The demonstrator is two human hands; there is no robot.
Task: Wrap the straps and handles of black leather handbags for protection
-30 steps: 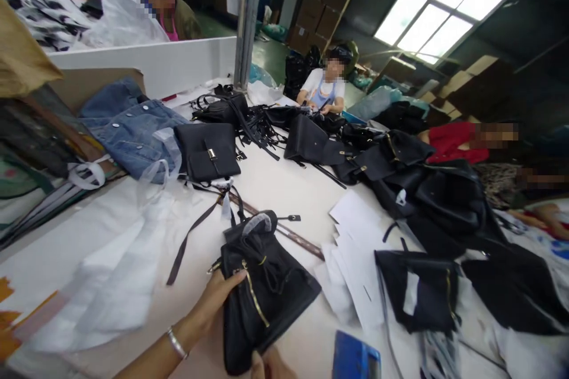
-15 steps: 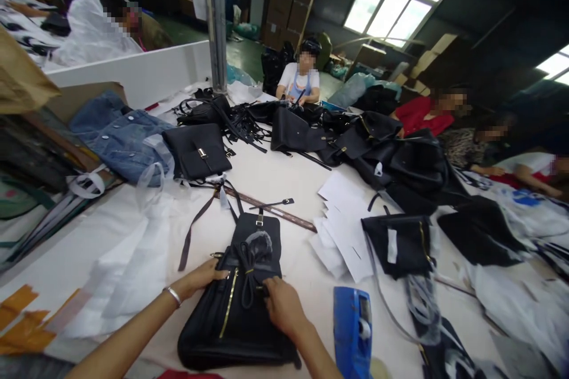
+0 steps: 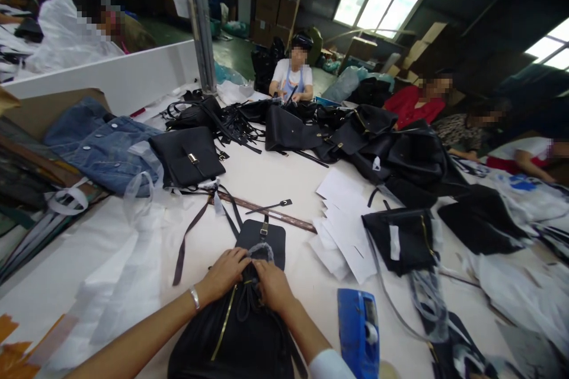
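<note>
A black backpack (image 3: 231,337) lies in front of me, with a gold zipper running down its face and its flap (image 3: 273,237) laid out away from me. My left hand (image 3: 226,275) is closed on the gathered top edge of the bag. Beside it, my right hand (image 3: 273,287) grips the same edge, fingertips close to the left ones. Just beyond the fingers rises the plastic-wrapped carry handle (image 3: 262,250). Below them hangs a bundled black cord (image 3: 246,302), partly hidden. What exactly lies under the fingertips is hidden.
A blue tape dispenser (image 3: 358,331) stands to the right, near white paper sheets (image 3: 342,219). Another black bag (image 3: 178,157) and a denim garment (image 3: 98,139) lie left. Black bags (image 3: 400,154) are piled at the back, where a person (image 3: 291,77) sits.
Both hands have moved from the bag's sides to its top middle, coming close together. The bag's upper part is now drawn inward, and the view has shifted slightly.
</note>
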